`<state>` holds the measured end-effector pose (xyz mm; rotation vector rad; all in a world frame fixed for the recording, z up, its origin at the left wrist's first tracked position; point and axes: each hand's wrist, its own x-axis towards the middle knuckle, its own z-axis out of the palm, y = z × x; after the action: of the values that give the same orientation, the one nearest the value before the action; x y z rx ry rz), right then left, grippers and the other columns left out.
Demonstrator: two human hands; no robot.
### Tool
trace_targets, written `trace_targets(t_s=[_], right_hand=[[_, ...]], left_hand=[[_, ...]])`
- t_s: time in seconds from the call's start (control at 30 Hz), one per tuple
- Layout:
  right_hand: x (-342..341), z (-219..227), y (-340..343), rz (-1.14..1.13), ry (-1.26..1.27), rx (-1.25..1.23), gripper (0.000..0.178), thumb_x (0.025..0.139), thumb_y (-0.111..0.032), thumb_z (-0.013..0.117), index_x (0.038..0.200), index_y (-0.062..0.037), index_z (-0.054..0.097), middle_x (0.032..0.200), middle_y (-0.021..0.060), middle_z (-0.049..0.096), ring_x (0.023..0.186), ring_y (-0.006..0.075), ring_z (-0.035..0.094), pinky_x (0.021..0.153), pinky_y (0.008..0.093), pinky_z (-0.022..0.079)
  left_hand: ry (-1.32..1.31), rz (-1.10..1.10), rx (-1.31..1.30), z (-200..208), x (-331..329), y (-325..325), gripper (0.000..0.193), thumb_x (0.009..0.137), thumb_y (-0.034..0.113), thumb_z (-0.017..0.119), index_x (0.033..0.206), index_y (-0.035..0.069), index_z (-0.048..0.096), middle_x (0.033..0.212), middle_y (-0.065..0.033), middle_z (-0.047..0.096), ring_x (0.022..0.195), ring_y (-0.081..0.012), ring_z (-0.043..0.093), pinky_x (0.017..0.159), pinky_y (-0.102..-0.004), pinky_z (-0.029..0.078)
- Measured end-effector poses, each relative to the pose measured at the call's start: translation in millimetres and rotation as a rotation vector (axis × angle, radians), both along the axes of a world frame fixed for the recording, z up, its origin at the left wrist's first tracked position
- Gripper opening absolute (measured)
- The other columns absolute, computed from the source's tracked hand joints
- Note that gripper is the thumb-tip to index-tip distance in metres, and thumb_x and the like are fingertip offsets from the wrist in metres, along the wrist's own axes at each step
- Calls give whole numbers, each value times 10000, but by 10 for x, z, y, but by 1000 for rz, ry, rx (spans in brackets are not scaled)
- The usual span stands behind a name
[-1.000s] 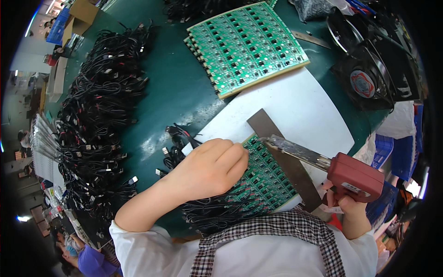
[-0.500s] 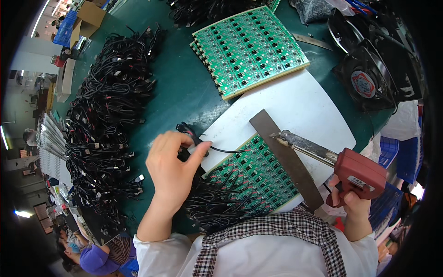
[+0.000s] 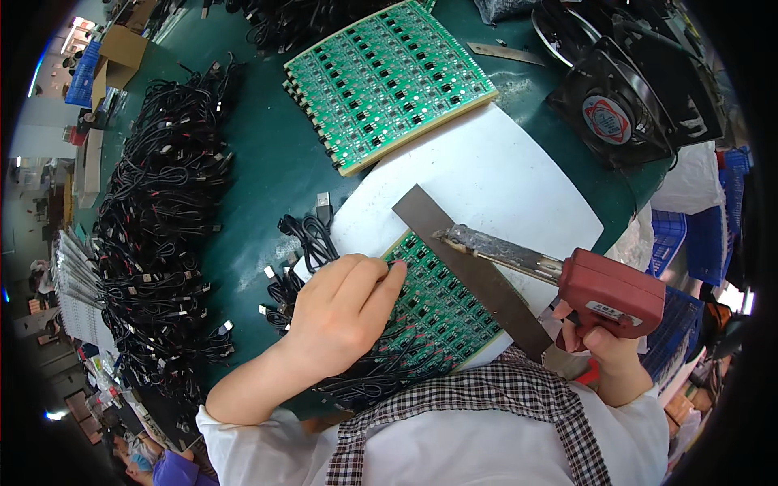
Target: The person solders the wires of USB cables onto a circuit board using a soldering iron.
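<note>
My left hand [image 3: 344,316] is closed in a pinch at the upper left edge of a green circuit board panel [image 3: 442,300]. The dark end of a black USB cable [image 3: 312,236] shows between its fingertips; the cable's coil lies just beyond the knuckles. Several more black cables [image 3: 377,368] run onto the panel's near left side, partly under my hand. My right hand [image 3: 596,336] grips the handle of a dark red soldering gun [image 3: 612,296]. The gun's blackened tip is over a flat brown bar [image 3: 474,275] lying across the panel's right side.
Under the panel is a white board [image 3: 486,178]. Beyond it stands a stack of green circuit panels [image 3: 389,81]. A long heap of black USB cables [image 3: 162,186] covers the left side of the green table [image 3: 259,162]. A black fan [image 3: 608,121] and a metal ruler [image 3: 506,53] are at the far right.
My left hand has moved right and closed on the cable's end at the panel edge; the coil now lies behind it. The whole view has shifted somewhat. My right hand still holds the soldering gun.
</note>
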<state>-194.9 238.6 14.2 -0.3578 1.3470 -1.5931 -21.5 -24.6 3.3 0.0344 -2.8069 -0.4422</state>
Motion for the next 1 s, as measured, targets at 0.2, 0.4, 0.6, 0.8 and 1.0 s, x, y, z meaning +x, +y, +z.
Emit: trace_targets(t_s=[0.2,0.4,0.6,0.8,1.0], right_hand=[[10,27,-79,35,22,24,606,768,-221,745,1246,38,476,1054,170,615,715,97,574,576,204,461],[-4,28,-160,84,18,53,620,755,-221,758,1244,40,480,1058,151,624,750,87,585,579,189,452],[8,51,-171,116,6,116,671,722,-151,776,1274,54,456,1010,130,651,710,79,588,574,188,461],[9,51,-184,129,41,147,675,709,-114,776,1279,55,455,1003,116,657,677,76,579,582,195,471],[-13,12,-194,165,144,152,648,701,-135,778,1246,68,493,978,101,663,635,65,553,570,195,450]], left_hand=[[8,-55,29,-26,-45,-1,273,656,29,617,925,-15,635,795,-69,522,686,-174,555,532,-262,471],[16,-45,42,-34,-19,-9,260,663,25,625,922,-2,640,795,-57,521,697,-159,560,508,-249,465],[-35,-3,-30,-19,-23,57,286,631,22,611,914,-9,644,780,-70,515,685,-186,558,513,-266,459],[-46,16,-3,-17,-31,73,332,584,19,596,909,-23,647,765,-89,514,665,-217,555,538,-297,466],[-56,22,-28,-3,-39,86,331,579,16,602,906,-20,647,759,-84,510,659,-207,547,528,-288,461]])
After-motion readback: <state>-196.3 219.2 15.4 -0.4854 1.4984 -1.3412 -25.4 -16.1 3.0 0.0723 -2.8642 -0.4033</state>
